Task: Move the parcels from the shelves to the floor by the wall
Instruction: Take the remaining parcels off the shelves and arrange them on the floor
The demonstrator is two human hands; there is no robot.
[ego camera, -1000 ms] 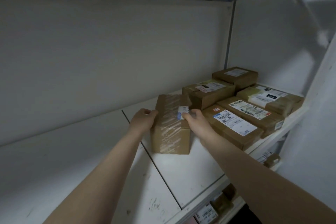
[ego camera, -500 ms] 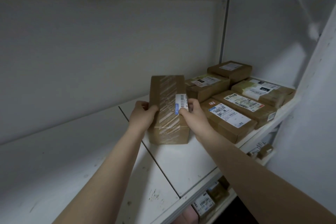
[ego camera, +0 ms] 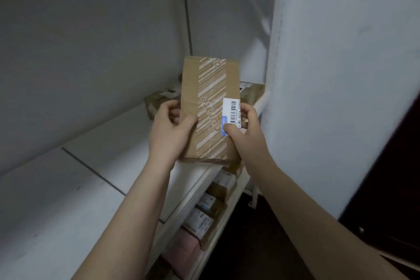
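Parcel (ego camera: 209, 107), centre frame: upright, taped face toward camera, lower end over the front edge of the shelf (ego camera: 127, 134), apparently clear of it. Left hand (ego camera: 169, 129) grips its left edge, thumb across the face. Right hand (ego camera: 245, 130) grips the right edge, thumb on the label (ego camera: 231, 111). The two-sided clamp probably steadies it for carrying. Other parcels (ego camera: 159, 99) sit behind.

Grips brown parcel (ego camera: 210, 98) upright between left hand (ego camera: 170, 130) and right hand (ego camera: 246, 132), over front edge of white shelf (ego camera: 102, 166). Right thumb on barcode label (ego camera: 231, 110). Other parcels (ego camera: 159, 100) behind; more boxes (ego camera: 204, 223) below.
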